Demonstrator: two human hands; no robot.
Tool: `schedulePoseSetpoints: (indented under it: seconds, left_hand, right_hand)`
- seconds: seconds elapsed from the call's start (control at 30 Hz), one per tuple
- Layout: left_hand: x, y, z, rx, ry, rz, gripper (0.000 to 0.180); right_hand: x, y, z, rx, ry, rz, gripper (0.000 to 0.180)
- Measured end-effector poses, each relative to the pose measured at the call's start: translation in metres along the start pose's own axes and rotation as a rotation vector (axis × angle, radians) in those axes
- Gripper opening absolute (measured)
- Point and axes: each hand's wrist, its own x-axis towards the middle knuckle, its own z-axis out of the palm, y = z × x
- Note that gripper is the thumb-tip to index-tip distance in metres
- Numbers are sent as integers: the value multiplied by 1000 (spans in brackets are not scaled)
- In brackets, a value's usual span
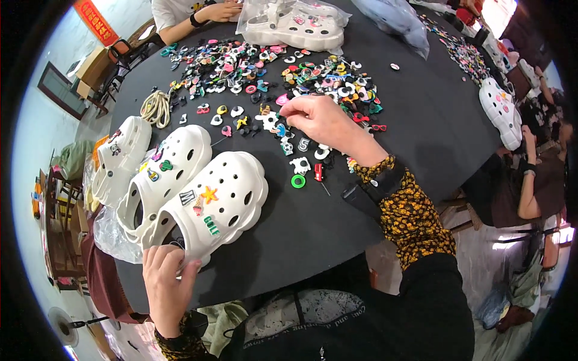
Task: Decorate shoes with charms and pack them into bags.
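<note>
The white foam clog (pixel 232 189), rounded at the toe, pierced with vent holes and wavy along its sole, sits at the near left edge of the black counter (pixel 421 132), its toe pointing up and to the right. Its upper carries an orange starfish charm (pixel 209 194), a black-and-white letter-shaped charm (pixel 188 197), a small ice-cream-like charm (pixel 197 207) and a strip of green lettering (pixel 211 225). The left hand (pixel 164 286) grips it at the heel, thumb and fingers bent over the rim.

The right hand (pixel 319 117) reaches over the loose, multicoloured small charms (pixel 337 84), fingertips drawn together (I cannot tell whether anything is pinched between them). Nearer the person lie a bright green ring (pixel 298 181) and a red charm (pixel 318 172), just beside each other.

Left of the clog stand a second white clog (pixel 186 135) bearing a green cactus charm (pixel 166 165), and a third white clog (pixel 129 135) beyond that. A crumpled clear plastic bag (pixel 117 237) lies beside them, and a beige looped cord (pixel 156 109) rests near the charms.

At the far side, white clogs in clear plastic (pixel 295 27) lie before a person in a white sleeve (pixel 168 15); another decorated white clog (pixel 501 114) is at the counter's right edge.
</note>
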Motion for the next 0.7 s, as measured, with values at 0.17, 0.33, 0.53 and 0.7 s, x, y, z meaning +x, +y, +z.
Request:
schedulePoseSetpoints:
  seconds: [0.17,0.33,0.53,0.7]
  left_hand:
    - [3,-2,3,-118,207,-101,18]
    - [18,14,9,-125,131,-143,28]
    - [23,10,20,-9,112,-147,33]
    - [12,9,24,-42,146,-132,38]
  right_hand:
    - [5,-4,10,40,-8,-22,22]
    - [28,-30,21,-58,-181,-69,23]
    - [76,-22,68,-208,-313,-227,23]
    - [96,-22,97,-430,-370,-265,24]
